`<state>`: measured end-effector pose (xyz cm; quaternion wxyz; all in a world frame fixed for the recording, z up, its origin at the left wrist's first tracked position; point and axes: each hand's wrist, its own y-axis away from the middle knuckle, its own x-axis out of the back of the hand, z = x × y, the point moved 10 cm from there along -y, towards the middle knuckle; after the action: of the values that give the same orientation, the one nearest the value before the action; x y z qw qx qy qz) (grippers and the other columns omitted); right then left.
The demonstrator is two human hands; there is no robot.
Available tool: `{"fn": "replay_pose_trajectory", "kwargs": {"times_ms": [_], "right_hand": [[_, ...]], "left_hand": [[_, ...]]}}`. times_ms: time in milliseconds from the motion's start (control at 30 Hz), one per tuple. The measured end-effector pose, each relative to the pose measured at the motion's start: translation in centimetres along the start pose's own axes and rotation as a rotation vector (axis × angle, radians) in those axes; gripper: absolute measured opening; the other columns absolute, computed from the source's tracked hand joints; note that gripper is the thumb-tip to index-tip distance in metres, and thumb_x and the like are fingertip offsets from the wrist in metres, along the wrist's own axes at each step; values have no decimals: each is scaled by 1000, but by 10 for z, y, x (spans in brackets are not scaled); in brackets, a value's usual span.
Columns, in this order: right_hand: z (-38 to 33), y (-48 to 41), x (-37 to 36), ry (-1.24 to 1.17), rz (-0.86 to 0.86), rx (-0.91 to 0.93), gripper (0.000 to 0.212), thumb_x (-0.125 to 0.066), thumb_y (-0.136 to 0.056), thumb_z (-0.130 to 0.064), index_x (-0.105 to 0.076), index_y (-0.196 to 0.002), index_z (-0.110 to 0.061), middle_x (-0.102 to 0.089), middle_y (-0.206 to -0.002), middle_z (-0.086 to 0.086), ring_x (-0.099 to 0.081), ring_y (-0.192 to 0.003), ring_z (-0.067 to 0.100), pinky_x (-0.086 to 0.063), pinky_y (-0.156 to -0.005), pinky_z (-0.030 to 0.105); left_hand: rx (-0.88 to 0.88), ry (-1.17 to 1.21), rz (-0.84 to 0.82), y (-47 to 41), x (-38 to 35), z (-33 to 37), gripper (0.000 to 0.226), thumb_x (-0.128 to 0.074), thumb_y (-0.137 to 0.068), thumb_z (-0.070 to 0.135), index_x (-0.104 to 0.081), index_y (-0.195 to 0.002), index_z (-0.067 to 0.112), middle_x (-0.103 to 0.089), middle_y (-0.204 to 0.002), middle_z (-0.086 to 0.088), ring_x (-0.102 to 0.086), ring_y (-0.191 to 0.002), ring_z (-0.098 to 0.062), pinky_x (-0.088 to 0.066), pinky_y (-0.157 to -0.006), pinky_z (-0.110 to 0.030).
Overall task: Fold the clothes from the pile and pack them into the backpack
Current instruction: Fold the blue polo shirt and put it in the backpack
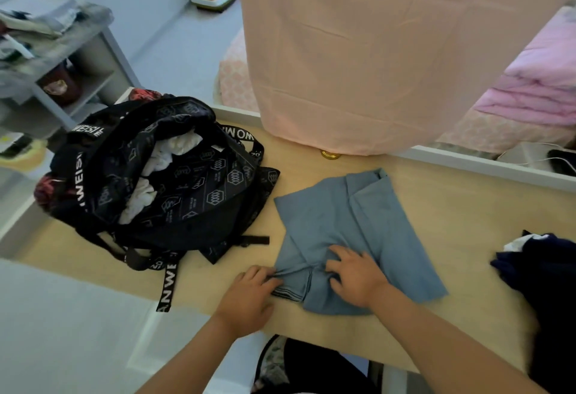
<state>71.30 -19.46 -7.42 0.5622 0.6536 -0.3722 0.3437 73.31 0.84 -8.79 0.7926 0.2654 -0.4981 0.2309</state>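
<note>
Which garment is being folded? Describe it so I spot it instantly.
On the pale wooden table, right of the open black printed backpack, lies a partly folded blue-grey garment. The left hand pinches its near hem; the right hand presses on it. Unlike the dark navy clothes pile at the right edge, it is light and flat.

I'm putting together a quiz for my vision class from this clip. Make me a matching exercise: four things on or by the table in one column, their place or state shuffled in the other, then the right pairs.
Things
1. backpack
2. blue garment
3. dark navy clothes
4. pink sheet

Places or states
A. heaped at the right end of the table
B. hangs down over the table's far edge
C. lies open, white cloth inside
D. mid-table, left hand pinching its near edge, right hand pressing on it

Pairs: 1-C, 2-D, 3-A, 4-B
</note>
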Motion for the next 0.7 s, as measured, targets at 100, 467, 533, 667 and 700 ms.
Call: {"fn": "replay_pose_trajectory", "kwargs": {"times_ms": [100,467,533,667,700], "right_hand": [[0,1,3,26,-38,11,44,-46,-91,-48,-54,-131,-33,-27,-158,5,-28,-144,22,-21,-114,46],[-85,30,-26,-104,-39,235,52,-63,-79,-47,-57,-128,-31,-47,-120,-3,-47,-111,19,-31,-89,32],[-91,28,-19,-96,29,231,63,-63,-76,-50,-49,-134,-30,-47,-120,-3,-46,-111,18,-32,-90,32],[-110,14,-10,-63,101,131,78,-64,-70,-61,-39,-136,-28,-42,-120,1,-43,-108,21,-38,-93,37],[-116,11,-9,-53,103,109,68,-65,-73,-59,-45,-129,-25,-42,-117,2,-43,-107,23,-38,-91,37]], "left_hand": [[-74,-83,28,11,-6,21,36,-59,-76,37,-62,-111,34,-56,-109,7,-52,-99,-16,-48,-77,-30],[202,-87,230,31,34,-38,32,-76,-70,7,-56,-89,23,-55,-94,6,-54,-81,-17,-46,-65,-30],[124,-65,212,29,36,-34,31,-74,-74,7,-56,-92,24,-54,-99,7,-53,-85,-15,-47,-66,-27],[61,-51,199,17,55,-21,14,-67,-85,13,-58,-93,21,-56,-100,6,-56,-78,-16,-39,-58,-25],[51,-24,201,15,62,-16,7,-62,-90,15,-59,-95,19,-57,-100,5,-57,-76,-17,-39,-57,-26]]}}
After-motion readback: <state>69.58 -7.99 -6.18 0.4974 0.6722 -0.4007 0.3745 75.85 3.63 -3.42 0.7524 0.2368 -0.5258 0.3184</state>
